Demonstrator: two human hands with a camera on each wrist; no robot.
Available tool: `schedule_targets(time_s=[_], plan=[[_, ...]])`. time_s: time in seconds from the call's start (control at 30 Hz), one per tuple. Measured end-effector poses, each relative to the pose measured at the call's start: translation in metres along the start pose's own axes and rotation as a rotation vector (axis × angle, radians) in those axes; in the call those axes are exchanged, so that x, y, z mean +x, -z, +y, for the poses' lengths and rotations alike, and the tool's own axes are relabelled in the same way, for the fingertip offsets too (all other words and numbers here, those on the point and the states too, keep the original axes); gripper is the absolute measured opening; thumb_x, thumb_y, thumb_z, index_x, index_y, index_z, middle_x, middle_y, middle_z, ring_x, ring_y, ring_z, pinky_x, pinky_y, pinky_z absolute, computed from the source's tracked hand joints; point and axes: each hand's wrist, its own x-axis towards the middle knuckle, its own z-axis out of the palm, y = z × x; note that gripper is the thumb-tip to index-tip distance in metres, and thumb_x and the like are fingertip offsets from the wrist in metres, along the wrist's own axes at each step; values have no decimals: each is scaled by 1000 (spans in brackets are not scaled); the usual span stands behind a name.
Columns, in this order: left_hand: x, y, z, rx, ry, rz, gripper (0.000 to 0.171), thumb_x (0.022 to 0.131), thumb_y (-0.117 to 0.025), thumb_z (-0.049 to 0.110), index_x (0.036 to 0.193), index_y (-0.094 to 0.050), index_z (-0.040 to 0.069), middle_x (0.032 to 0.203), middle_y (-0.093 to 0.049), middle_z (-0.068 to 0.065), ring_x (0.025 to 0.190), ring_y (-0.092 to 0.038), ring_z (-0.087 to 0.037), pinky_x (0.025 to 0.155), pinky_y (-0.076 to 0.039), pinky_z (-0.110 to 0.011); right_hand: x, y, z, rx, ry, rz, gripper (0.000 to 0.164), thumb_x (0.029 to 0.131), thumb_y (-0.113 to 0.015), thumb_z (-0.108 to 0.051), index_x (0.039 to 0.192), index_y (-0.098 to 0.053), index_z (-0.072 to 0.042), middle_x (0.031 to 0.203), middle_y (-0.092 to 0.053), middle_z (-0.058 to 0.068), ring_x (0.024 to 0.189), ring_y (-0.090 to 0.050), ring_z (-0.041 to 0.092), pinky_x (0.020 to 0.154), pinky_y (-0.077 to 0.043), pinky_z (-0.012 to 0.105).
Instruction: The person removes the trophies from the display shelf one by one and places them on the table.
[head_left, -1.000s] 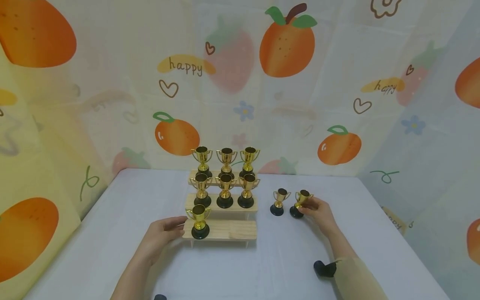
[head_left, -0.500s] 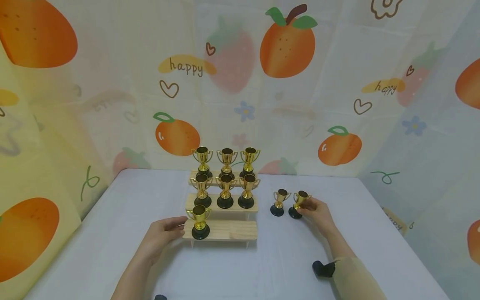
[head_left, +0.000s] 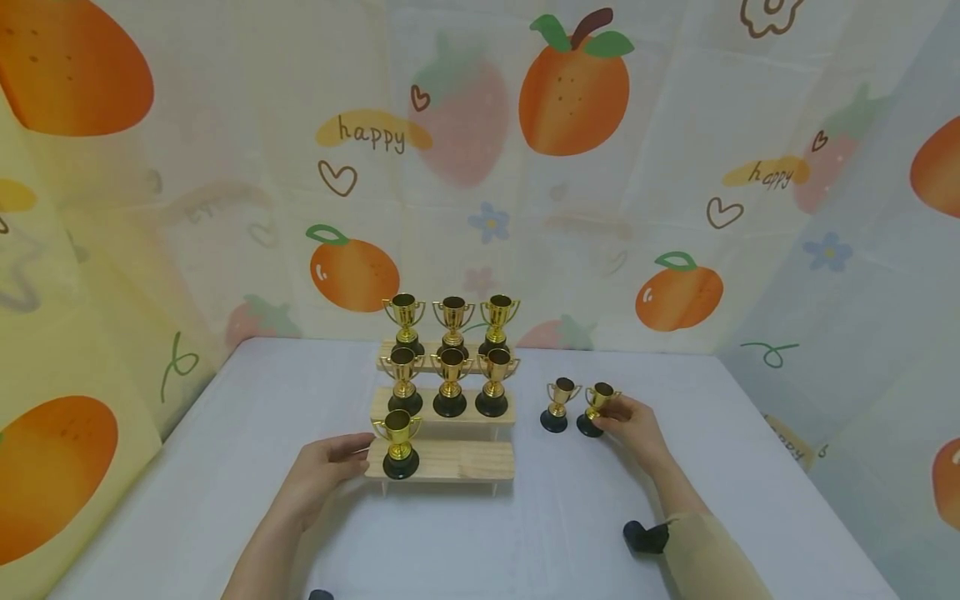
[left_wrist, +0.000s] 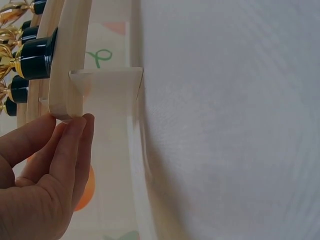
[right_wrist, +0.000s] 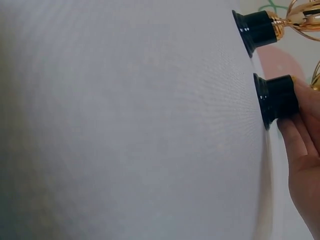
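Note:
At the left end of the lowest step of a three-step wooden display stand (head_left: 468, 460), my left hand (head_left: 322, 468) pinches the board between thumb and fingers. The left wrist view shows its fingertips at the board's corner (left_wrist: 67, 102). One gold trophy cup (head_left: 400, 450) with a black base stands on that step, at the left. My right hand (head_left: 636, 429) grips another small trophy cup (head_left: 597, 400) by its stem, right of the stand. In the right wrist view, its black base (right_wrist: 277, 99) is right at the white tabletop. Beside it stands a similar trophy cup (head_left: 557, 404).
Three trophy cups stand on the middle step (head_left: 427, 408), and three more on the top step (head_left: 382, 354). White cloth (head_left: 450, 550) covers the table. Behind rises a curtain (head_left: 480, 217) printed with oranges. A black object (head_left: 647, 537) sits by the right sleeve.
My right hand and the trophy cup it holds have shifted slightly left, closer to the neighbouring cup. The left hand and the stand have stayed in place.

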Motion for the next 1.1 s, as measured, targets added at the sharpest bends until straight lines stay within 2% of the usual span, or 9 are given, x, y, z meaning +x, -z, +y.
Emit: schedule_targets(time_s=[0.5,0.8,1.1], plan=[[0,0,-1,-7,5,-3,47,88,-64,1,133,-55,-9,137,-58,-29,124,-62,-37,94,-58,-29,3,0,3,-3,4,10,38,88,-71,-6,122,-61,6,126,-66,26,117,-65,33,83,-51,8],[1,0,-1,-3,10,5,46,88,-64,0,133,-56,-9,136,-59,-29,123,-63,-36,94,-58,-31,3,0,3,2,-25,2,41,88,-72,-8,125,-60,5,130,-63,26,122,-63,37,89,-55,15],[1,0,-2,1,10,5,47,88,-64,0,133,-56,-9,136,-59,-28,123,-63,-36,94,-58,-32,1,1,1,45,-52,18,47,84,-76,-11,125,-59,5,131,-63,26,122,-62,35,87,-53,13]])
